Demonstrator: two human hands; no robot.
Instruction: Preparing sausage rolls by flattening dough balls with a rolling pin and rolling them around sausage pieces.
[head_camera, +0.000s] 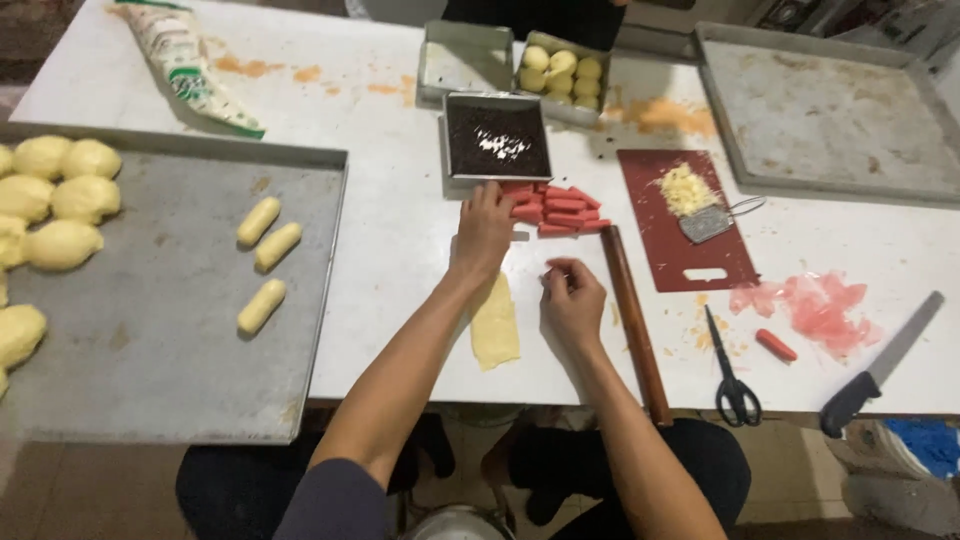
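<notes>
My left hand (484, 226) stretches forward, its fingers touching the pile of red sausage pieces (558, 208) that lies in front of a metal tin of dark sprinkles (497, 137). A flattened strip of yellow dough (495, 324) lies on the white table, partly under my left wrist. My right hand (573, 297) rests beside the dough, fingers curled and pinched together, nothing visibly held. A long brown rolling pin (632, 320) lies just right of my right hand.
A large metal tray (160, 330) on the left holds three rolled dough pieces (266, 262) and several dough balls (55, 205). On the right lie a red cutting board (672, 250) with grated cheese and a grater, scissors (732, 375), a knife (880, 365), pink wrappers (815, 305) and an empty tray (825, 115).
</notes>
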